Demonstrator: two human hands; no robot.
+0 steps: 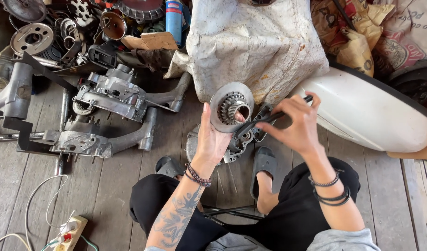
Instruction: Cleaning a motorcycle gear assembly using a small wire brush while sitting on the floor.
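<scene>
Plank floor (106, 186) (worn) bears engine casings (112, 95), power strip (71, 232).

Soft, even daylight fills the scene, bright without harshness. Shadows are faint and short, pooling under the engine casings (112, 95) on the plank floor (102, 186). The white panel (367, 116) is close to washed out, and the pale cloth (257, 44) reads very bright too. Focus is sharp across the middle (the far corners bend slightly, as wide lenses do). The right hand (294, 123) shows slight blur.
</scene>
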